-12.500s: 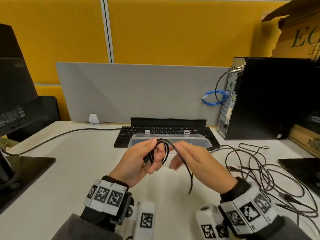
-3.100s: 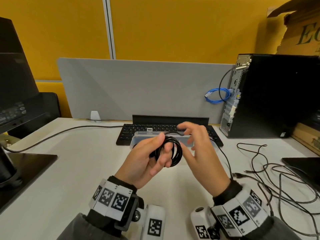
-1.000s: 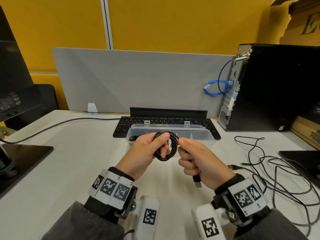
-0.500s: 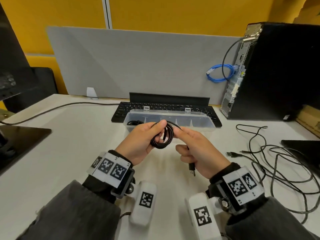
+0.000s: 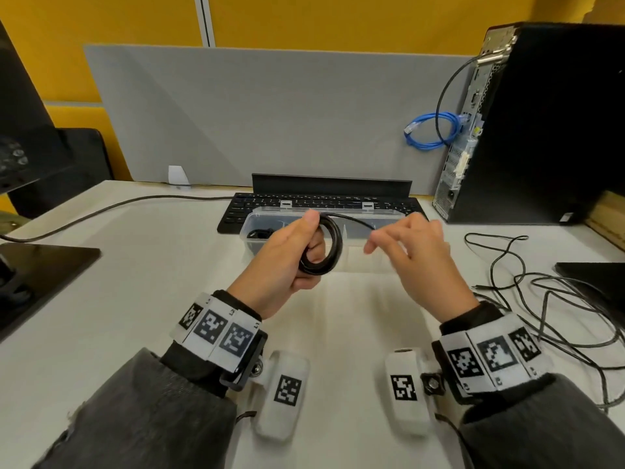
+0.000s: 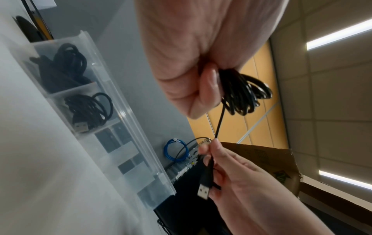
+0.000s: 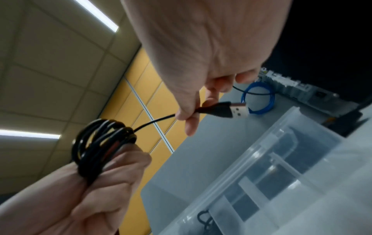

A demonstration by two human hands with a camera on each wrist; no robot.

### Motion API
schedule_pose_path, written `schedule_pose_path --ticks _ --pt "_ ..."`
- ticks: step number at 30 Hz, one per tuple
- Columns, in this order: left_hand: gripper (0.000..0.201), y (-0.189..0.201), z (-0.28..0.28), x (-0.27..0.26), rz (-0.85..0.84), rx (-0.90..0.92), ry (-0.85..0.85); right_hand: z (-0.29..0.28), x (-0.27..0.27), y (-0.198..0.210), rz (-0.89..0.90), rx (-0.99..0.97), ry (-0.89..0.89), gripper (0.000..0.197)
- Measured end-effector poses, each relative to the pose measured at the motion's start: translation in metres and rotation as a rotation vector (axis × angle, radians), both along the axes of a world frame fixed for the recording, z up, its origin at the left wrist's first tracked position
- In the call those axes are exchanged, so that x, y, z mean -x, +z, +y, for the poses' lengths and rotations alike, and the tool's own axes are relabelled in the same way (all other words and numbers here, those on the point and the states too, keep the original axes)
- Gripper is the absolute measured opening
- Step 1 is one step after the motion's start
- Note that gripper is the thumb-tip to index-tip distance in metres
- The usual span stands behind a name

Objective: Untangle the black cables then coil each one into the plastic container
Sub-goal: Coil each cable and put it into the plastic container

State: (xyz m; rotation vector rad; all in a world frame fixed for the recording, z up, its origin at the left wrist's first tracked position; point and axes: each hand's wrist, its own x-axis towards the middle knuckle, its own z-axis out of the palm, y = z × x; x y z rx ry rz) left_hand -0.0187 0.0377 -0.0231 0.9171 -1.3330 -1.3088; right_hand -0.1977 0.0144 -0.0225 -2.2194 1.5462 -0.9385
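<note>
Gripping a tight black coil (image 5: 325, 246) — left hand (image 5: 282, 262).

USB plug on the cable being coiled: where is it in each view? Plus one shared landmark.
Head: not visible, hidden behind the right hand.
Left wrist: USB plug, lower centre, under the right hand's fingers.
Right wrist: centre right, pinched past the fingertips.
Shared landmark: blue cable loop.

A glossy black coiled cable (image 5: 324, 247) sits before a clear, frosted plastic container (image 5: 365, 262) on the white bench (image 5: 135, 282). Behind stand a yellow wall panel (image 5: 338, 22), a grey divider screen (image 5: 270, 113) and a bright blue looped cable (image 5: 429, 132); white wristbands (image 5: 220, 333) bear black square-code patterns.
</note>
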Motion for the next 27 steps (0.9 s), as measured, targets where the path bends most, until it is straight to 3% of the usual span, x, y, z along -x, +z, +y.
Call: schedule_pose_path --ticks 1,3,5,7,13,18,27 --pt "0.038 -0.001 0.001 0.003 0.001 0.006 -0.020 -0.002 0.001 0.001 -0.094 0.020 0.008 0.027" --pt "0.038 -0.002 0.002 0.007 -0.009 0.010 -0.029 -0.003 -0.001 0.001 -0.451 -0.048 0.126 0.024" --pt "0.039 -0.003 0.003 0.010 -0.020 0.002 -0.016 0.000 -0.007 -0.001 -0.802 -0.208 0.243 0.019" --pt "0.040 -0.004 0.003 0.010 -0.036 -0.008 0.009 0.002 -0.014 -0.004 -0.994 -0.371 0.310 0.016" --pt "0.041 -0.002 0.001 0.006 -0.023 -0.055 0.068 0.002 -0.018 -0.005 -1.110 -0.478 0.300 0.014" --pt "0.043 -0.007 -0.003 0.005 -0.168 -0.049 0.206 0.002 -0.021 -0.005 -1.198 -0.519 0.324 0.014" --pt "0.036 -0.009 -0.004 0.004 0.059 -0.136 0.078 0.003 -0.031 -0.012 -1.493 -0.840 0.341 0.009"
